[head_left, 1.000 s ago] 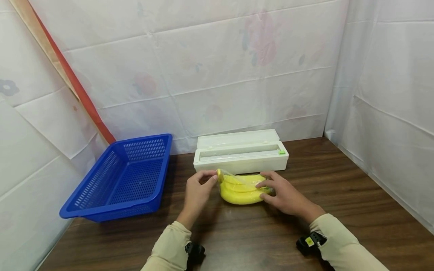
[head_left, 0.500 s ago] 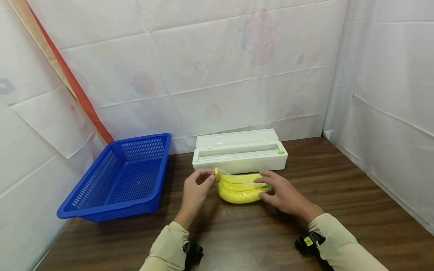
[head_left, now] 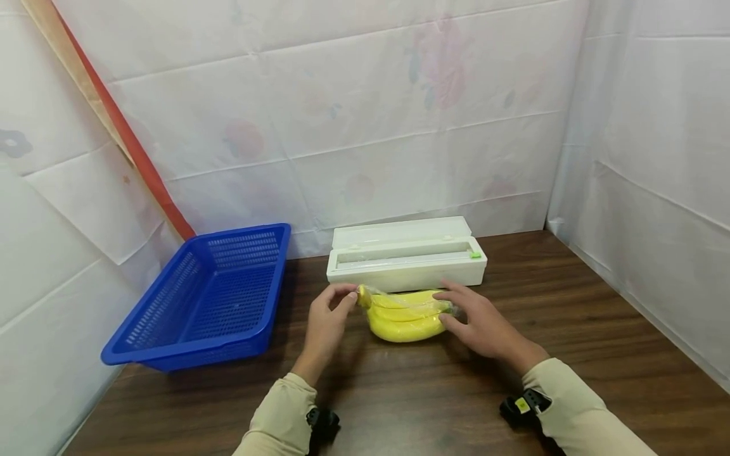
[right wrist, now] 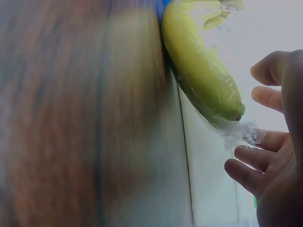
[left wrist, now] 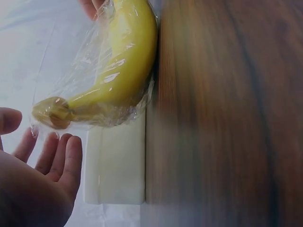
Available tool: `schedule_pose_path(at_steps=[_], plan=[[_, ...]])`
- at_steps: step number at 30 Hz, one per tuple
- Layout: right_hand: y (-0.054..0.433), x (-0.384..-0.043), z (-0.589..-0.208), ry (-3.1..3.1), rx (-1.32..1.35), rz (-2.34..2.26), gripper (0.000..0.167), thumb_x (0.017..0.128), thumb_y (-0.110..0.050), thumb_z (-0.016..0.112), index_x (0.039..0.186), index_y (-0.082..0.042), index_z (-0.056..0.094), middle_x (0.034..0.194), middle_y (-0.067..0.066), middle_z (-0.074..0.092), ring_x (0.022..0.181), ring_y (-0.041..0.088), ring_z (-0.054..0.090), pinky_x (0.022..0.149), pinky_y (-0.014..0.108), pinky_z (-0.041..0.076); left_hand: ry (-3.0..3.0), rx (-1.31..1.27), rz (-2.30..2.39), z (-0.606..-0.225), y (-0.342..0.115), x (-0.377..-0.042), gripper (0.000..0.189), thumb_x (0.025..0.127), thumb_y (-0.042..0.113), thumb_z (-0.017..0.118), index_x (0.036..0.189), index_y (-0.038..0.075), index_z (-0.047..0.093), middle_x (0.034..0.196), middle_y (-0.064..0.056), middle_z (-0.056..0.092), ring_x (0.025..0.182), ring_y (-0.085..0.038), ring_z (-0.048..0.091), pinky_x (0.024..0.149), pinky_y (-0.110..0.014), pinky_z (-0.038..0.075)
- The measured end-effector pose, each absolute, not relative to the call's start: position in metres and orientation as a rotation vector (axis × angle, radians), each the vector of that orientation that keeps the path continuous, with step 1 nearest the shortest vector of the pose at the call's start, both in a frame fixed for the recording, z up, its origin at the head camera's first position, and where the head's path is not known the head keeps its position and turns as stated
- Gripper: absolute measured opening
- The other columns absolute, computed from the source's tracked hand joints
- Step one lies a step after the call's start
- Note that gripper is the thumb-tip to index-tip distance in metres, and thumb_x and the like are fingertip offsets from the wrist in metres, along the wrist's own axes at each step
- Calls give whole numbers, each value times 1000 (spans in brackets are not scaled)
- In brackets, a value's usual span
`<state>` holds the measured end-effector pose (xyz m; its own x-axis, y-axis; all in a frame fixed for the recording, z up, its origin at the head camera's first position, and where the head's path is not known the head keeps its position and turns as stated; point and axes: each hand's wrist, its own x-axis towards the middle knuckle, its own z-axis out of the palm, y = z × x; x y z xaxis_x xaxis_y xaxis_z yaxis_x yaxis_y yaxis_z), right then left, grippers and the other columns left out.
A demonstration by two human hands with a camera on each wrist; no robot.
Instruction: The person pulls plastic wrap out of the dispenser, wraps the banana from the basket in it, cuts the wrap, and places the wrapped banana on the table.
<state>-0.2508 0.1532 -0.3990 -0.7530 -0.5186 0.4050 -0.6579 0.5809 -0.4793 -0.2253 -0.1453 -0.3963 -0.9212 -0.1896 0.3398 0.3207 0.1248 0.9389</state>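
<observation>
A bunch of yellow bananas [head_left: 406,326] lies in clear plastic wrap [left wrist: 87,71] at the middle of the table, its stem end towards the left. My left hand [head_left: 327,323] is at that stem [left wrist: 53,112], thumb and fingers a little apart, with wrap at the fingertips in the left wrist view. At the other end my right hand [head_left: 481,323] has its fingers and thumb spread around the banana tips. Loose wrap [right wrist: 244,132] there meets its fingers in the right wrist view, while the thumb stands away from the fruit.
Behind the bananas stands a white wrap dispenser box [head_left: 407,277] with its lid [head_left: 402,232] raised and a green slider [head_left: 476,255] at its right. A blue plastic basket [head_left: 265,316] is on the left of the brown wooden table [head_left: 393,405]. White sheeting [head_left: 365,126] hangs behind.
My right fingers have drawn back from over the bananas, so their tips show more. The left hand stays at the stem, slightly further left. Box and basket keep their places.
</observation>
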Motion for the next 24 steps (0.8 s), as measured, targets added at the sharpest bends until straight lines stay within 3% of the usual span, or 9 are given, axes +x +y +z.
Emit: schedule_pose_path(at_steps=[6, 12, 18, 24], plan=[[157, -251, -397, -2599, 955, 873, 40, 98, -21, 66, 136, -6, 61, 148, 20, 46, 136, 38, 44, 104, 58, 41, -2046, -102, -1859, -397, -148, -225, 23, 96, 6, 63, 116, -5, 65, 110, -16, 67, 98, -23, 64, 81, -29, 55], [161, -253, -393, -2573, 918, 835, 39, 97, -19, 67, 132, -4, 63, 142, 20, 52, 130, 37, 50, 103, 57, 43, -2149, -89, -1807, -398, -153, -221, 19, 96, 7, 63, 112, -3, 67, 110, -19, 67, 96, -21, 64, 81, -35, 56], [166, -251, -391, -2617, 879, 832, 38, 98, -19, 65, 133, -5, 62, 141, 18, 52, 128, 35, 51, 101, 56, 44, -2350, -81, -1631, -400, -159, -216, 16, 96, 13, 66, 107, 2, 72, 98, -8, 69, 87, -18, 61, 78, -33, 52], [172, -248, -385, -2675, 821, 783, 40, 99, -22, 64, 135, -5, 60, 140, 15, 52, 128, 34, 51, 100, 57, 44, -2497, -94, -1447, -400, -165, -209, 13, 95, 17, 67, 104, 9, 74, 98, 0, 70, 93, -17, 61, 83, -37, 49]])
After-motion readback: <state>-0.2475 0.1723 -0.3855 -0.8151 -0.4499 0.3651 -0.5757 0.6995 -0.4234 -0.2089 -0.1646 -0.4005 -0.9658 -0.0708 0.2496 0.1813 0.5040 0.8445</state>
